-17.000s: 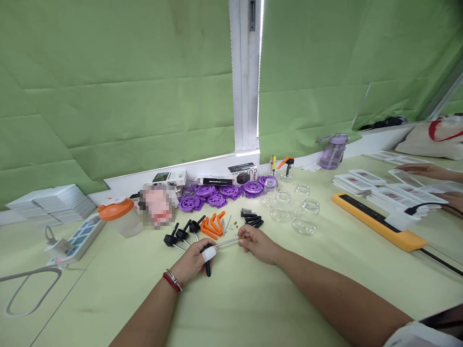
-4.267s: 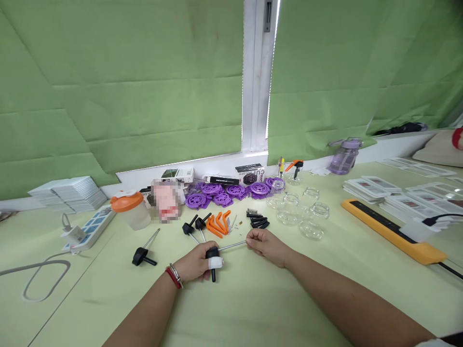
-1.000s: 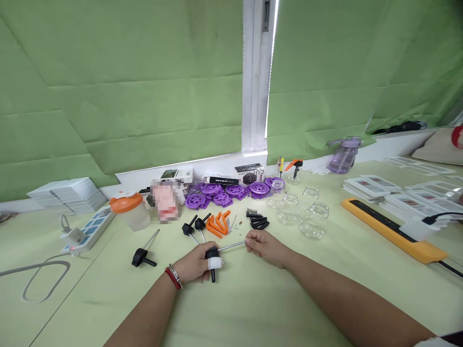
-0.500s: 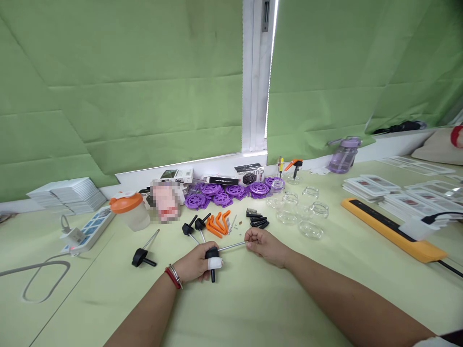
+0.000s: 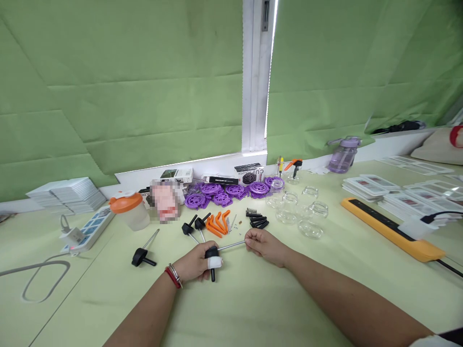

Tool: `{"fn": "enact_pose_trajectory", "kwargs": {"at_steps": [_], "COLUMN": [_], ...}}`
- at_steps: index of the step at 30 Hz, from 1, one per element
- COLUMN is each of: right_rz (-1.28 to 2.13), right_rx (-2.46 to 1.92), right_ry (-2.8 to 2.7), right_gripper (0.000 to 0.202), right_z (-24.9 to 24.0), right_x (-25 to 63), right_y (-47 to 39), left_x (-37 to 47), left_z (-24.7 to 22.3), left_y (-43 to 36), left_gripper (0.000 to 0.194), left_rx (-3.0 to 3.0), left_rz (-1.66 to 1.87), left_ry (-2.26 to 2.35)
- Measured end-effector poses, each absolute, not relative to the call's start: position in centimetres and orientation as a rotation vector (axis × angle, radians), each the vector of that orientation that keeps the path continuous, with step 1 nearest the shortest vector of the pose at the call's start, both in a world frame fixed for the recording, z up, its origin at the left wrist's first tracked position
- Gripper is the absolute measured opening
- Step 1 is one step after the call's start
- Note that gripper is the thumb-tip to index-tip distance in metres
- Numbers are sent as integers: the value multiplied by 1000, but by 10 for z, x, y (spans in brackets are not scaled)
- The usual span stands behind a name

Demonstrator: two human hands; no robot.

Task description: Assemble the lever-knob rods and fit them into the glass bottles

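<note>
Purple water bottle (image 5: pixel 342 156) near the wall, well apart from the orange-lidded cup (image 5: pixel 133 212) beside a white power strip (image 5: pixel 92 231).

Black head (image 5: pixel 211 252): round, dark; held, partly covered
Black handle (image 5: pixel 213 275): short, straight; attached to the head, pointing toward the wearer
Metal rod (image 5: pixel 231 245): slim, silvery, straight; runs rightward from the head, slightly away from the wearer; far tip pinched, hidden

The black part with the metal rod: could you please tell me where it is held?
Left hand grips its black head; right hand pinches the rod's far end.
</note>
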State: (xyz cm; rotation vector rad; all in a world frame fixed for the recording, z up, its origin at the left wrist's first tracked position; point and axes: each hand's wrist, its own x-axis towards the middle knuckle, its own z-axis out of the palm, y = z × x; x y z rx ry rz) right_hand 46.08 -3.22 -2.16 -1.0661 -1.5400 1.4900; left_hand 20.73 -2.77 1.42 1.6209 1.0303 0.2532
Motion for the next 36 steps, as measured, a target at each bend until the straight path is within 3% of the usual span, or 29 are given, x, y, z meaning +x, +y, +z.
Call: {"fn": "enact_pose_trajectory", "kwargs": {"at_steps": [24,36], "right_rz": [1497,1493], "right_rx": [-1059,-984], "right_ry": [-1550,-1506], "right_gripper": [38,24], "right_z": [-25,-30], "right_x": [460,461], "right_y": [-30,-29], "left_x": [205,205], "left_z": [8,9], "left_y": [-26,-26], "left_gripper": [37,36], "left_rx": [1634,1626], "left_rz": [269,264], "left_ry": [1020,1028]}}
